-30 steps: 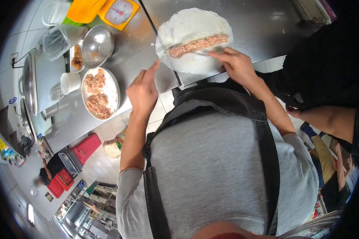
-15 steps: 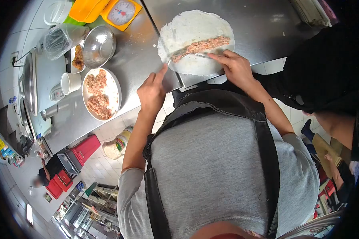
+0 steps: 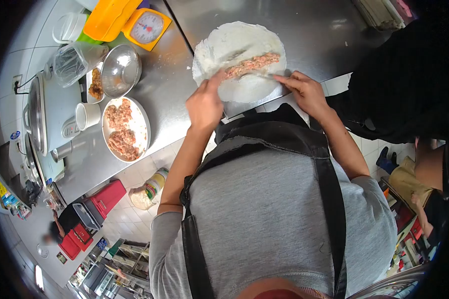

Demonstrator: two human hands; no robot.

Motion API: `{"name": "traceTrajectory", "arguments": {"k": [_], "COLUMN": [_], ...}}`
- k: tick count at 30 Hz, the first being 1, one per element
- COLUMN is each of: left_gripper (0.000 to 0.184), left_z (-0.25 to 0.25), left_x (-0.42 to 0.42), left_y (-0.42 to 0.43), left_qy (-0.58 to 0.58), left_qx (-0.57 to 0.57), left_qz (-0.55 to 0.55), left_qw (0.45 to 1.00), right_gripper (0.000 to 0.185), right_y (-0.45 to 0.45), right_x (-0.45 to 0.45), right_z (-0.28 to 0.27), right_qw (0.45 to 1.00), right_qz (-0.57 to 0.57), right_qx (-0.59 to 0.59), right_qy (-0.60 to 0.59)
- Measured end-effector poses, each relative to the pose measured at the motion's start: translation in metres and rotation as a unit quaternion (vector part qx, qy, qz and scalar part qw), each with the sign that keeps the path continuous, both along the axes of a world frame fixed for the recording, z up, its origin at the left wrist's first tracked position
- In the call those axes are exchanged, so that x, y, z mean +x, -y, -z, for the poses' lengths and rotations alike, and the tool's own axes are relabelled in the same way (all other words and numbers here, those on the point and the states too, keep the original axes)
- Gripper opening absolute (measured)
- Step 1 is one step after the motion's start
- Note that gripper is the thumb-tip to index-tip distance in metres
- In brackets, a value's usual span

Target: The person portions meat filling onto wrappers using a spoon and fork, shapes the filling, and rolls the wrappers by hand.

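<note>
A round, pale sheet of dough (image 3: 249, 38) lies on the steel table, its near edge close to the table's edge. Across it runs a strip of pink minced-meat filling (image 3: 254, 64). My left hand (image 3: 204, 105) reaches its extended fingers to the left end of the strip; the fingertips are blurred, and nothing shows held in them. At the dough's right side, my right hand (image 3: 307, 94) is closed on a thin metal utensil (image 3: 267, 75), which points left along the near side of the filling and is only partly visible.
Left on the steel table (image 3: 169, 89) are a white bowl of minced meat (image 3: 145, 130), a metal bowl (image 3: 122, 70), a white cup (image 3: 87, 116) and an orange scale (image 3: 148, 27). A person in black (image 3: 384, 84) stands close on the right. A tub (image 3: 149, 189) is on the floor.
My left hand has moved up and right, from the dough's lower left edge onto the filling's left end. My right hand has shifted slightly right. The whole view has shifted a little.
</note>
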State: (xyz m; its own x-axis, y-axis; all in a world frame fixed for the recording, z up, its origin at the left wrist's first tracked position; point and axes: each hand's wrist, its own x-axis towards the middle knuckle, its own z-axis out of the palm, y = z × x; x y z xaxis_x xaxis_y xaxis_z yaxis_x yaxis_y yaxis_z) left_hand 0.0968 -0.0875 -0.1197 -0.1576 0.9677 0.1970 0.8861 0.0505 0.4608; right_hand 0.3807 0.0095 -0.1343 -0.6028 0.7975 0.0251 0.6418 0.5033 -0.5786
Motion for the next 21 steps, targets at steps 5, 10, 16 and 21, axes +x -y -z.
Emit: {"name": "traceTrajectory", "arguments": {"k": [5, 10, 16, 21], "left_gripper": [0.058, 0.064, 0.058, 0.058], "left_z": [-0.001, -0.001, -0.015, -0.011], "left_x": [0.022, 0.012, -0.018, -0.026], "left_y": [-0.003, 0.002, 0.034, 0.042], "left_qy": [-0.037, -0.065, -0.105, -0.131], "left_qx": [-0.029, 0.014, -0.019, -0.020], "left_qz": [0.042, 0.061, 0.046, 0.061], "left_qw": [0.998, 0.996, 0.993, 0.989], "right_gripper": [0.046, 0.043, 0.041, 0.041], "right_y": [-0.008, -0.009, 0.000, 0.008], "right_x": [0.018, 0.021, 0.016, -0.002], "right_z": [-0.011, -0.011, -0.014, -0.013], "right_qw": [0.999, 0.997, 1.000, 1.000], "right_qz": [0.046, 0.071, 0.029, 0.004], "right_qx": [-0.002, 0.012, 0.004, 0.028], "right_qy": [0.024, 0.040, 0.012, -0.002]}}
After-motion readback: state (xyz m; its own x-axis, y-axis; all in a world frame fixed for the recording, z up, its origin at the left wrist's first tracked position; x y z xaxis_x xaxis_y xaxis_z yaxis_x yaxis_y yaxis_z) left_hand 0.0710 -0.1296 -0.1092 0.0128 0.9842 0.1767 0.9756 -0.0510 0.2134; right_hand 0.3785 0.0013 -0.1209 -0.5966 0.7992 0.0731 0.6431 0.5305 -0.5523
